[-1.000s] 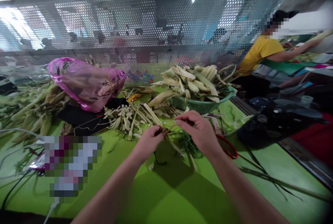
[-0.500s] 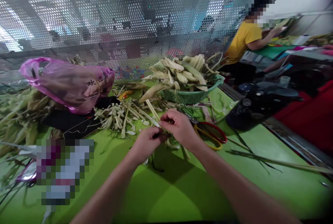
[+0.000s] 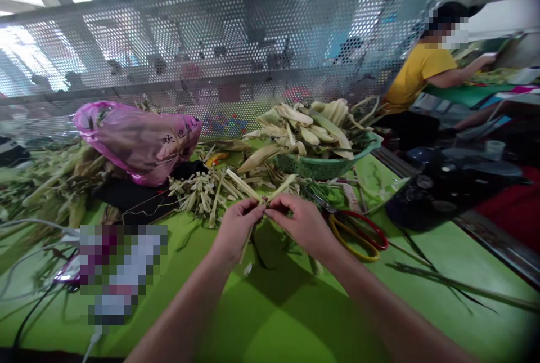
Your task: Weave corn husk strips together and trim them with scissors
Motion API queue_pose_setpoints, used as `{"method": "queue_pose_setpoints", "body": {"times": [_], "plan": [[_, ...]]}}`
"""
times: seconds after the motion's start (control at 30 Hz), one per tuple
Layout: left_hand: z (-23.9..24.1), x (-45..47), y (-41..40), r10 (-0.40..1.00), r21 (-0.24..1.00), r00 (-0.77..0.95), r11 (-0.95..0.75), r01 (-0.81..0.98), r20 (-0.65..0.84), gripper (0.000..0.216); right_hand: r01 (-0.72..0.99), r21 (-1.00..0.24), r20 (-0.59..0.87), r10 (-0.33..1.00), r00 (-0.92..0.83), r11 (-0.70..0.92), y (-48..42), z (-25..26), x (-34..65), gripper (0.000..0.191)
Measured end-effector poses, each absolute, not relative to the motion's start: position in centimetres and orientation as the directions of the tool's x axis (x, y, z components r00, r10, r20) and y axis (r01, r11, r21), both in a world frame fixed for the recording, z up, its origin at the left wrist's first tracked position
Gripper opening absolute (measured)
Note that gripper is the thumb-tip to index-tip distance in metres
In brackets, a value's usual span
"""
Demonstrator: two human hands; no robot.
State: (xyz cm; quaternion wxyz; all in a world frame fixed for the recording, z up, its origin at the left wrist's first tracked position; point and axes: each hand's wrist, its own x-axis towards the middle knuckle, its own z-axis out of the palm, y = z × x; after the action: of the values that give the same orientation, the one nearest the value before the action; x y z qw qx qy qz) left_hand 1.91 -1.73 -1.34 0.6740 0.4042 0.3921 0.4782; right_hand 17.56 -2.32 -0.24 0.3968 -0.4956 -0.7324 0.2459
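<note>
My left hand [image 3: 239, 227] pinches a pale strip of corn husk [image 3: 243, 184] that sticks up and to the left. With thumb and finger closed, my right hand [image 3: 298, 221] grips another husk strip [image 3: 283, 185] slanting up to the right. The two strips cross where my fingertips meet; my fingers hide how they join. Dark, thin strands hang below the hands. Scissors [image 3: 358, 233] with red and yellow handles lie just right of my right hand. Cut husk pieces [image 3: 194, 197] are heaped beyond my left hand.
A green basket [image 3: 324, 167] piled with husks stands behind my hands. Left are a pink plastic bag [image 3: 139, 140], loose husks [image 3: 63, 183] and cables. A dark container [image 3: 415, 194] stands right. A person in a yellow shirt [image 3: 422, 73] works at the far right.
My view has shifted, so the table things sit further right. My hands have drawn level, fingertips together, and a second strip now points up to the right.
</note>
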Motion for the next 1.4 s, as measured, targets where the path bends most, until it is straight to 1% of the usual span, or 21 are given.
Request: {"method": "queue_pose_setpoints", "body": {"times": [0.1,0.17,0.27,0.37,0.43,0.53,0.6,0.67,0.73,0.83,0.97,1.03,1.13,1.2,1.27,1.4], "plan": [[-1.2,1.7,-1.8,0.948,0.895,0.239,0.285,-0.344,-0.210,0.027,0.491,-0.805,0.271,0.942,-0.196,0.334,-1.9,-0.7,17.7,0.013],[-1.3,1.6,-1.7,0.948,0.878,0.227,0.297,-0.375,-0.224,0.026,0.472,-0.823,0.241,0.947,-0.215,0.316,-1.8,-0.7,17.8,0.014],[-1.5,1.6,-1.6,0.945,0.854,0.244,0.306,-0.421,-0.219,0.023,0.431,-0.852,0.208,0.948,-0.241,0.297,-1.8,-0.5,18.0,0.016],[-1.4,1.5,-1.5,0.949,0.883,0.260,0.271,-0.383,-0.178,0.019,0.442,-0.837,0.245,0.943,-0.226,0.323,-1.9,-0.4,17.9,0.014],[-1.2,1.3,-1.4,0.958,0.918,0.246,0.223,-0.327,-0.145,0.020,0.493,-0.786,0.307,0.928,-0.212,0.372,-2.1,-0.2,17.9,0.012],[-1.3,1.2,-1.0,0.965,0.947,0.236,0.175,-0.270,-0.111,0.025,0.559,-0.695,0.437,0.883,-0.171,0.453,-2.5,0.2,17.8,0.006],[-1.6,1.1,-0.8,0.969,0.955,0.231,0.152,-0.255,-0.092,0.029,0.575,-0.637,0.529,0.834,-0.158,0.513,-2.8,0.4,17.7,0.010],[-1.9,1.0,-0.6,0.973,0.960,0.217,0.133,-0.245,-0.080,0.029,0.562,-0.596,0.574,0.794,-0.202,0.574,-3.0,0.5,17.5,0.011],[-2.1,1.0,-0.5,0.976,0.959,0.202,0.130,-0.252,-0.079,0.027,0.533,-0.578,0.566,0.774,-0.283,0.618,-3.0,0.4,17.3,0.014],[-2.0,1.0,-0.5,0.981,0.939,0.169,0.146,-0.311,-0.097,0.024,0.551,-0.531,0.529,0.760,-0.377,0.644,-3.1,-0.1,17.0,0.026],[-2.0,1.1,-0.6,0.984,0.917,0.152,0.143,-0.372,-0.092,0.024,0.632,-0.368,0.524,0.714,-0.465,0.682,-3.5,-0.5,16.3,0.037],[-2.1,1.1,-0.6,0.985,0.913,0.154,0.133,-0.386,-0.079,0.022,0.649,-0.299,0.523,0.689,-0.501,0.700,-3.8,-0.5,16.1,0.037],[-2.4,1.1,-0.6,0.988,0.915,0.137,0.122,-0.386,-0.074,0.021,0.639,-0.256,0.535,0.657,-0.531,0.725,-4.1,-0.3,15.8,0.025],[-2.5,1.1,-0.6,0.991,0.921,0.128,0.093,-0.379,-0.047,0.020,0.612,-0.282,0.563,0.644,-0.519,0.739,-4.1,-0.2,15.9,0.020],[-2.5,1.1,-0.5,0.993,0.927,0.118,0.057,-0.372,-0.014,0.019,0.583,-0.351,0.600,0.654,-0.460,0.733,-4.1,0.0,16.1,0.019],[-2.1,1.3,-0.5,0.994,0.955,0.111,0.019,-0.297,0.014,0.022,0.513,-0.574,0.640,0.741,-0.205,0.638,-3.7,0.2,16.8,0.011]]}}
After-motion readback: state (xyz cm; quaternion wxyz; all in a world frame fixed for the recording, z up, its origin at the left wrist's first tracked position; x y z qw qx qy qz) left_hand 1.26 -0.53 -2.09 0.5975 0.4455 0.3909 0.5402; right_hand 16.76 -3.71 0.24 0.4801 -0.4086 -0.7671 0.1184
